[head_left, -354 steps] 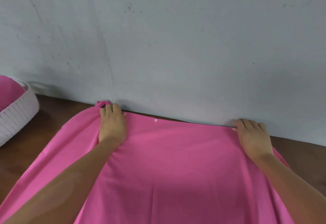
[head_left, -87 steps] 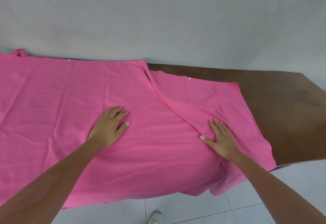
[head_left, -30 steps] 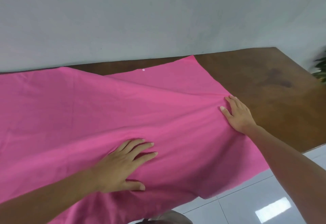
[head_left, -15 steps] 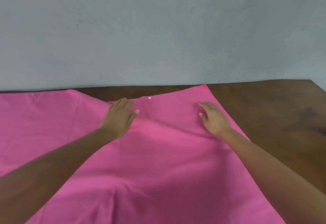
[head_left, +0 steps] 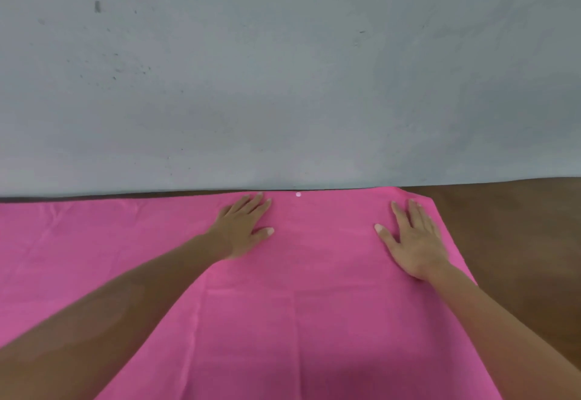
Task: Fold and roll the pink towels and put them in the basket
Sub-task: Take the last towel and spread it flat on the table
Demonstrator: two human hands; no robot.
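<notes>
The pink towel lies spread over the brown surface, its far edge against the grey wall and its long axis running leftward out of view. Both hands press flat on it with fingers straight, gripping nothing: the right hand sits just inside the towel's far right corner, the left hand nearer the towel's middle (so the right looks better placed to lift that corner). The cloth looks smooth, faintly creased, with a small white dot at its far edge.
</notes>
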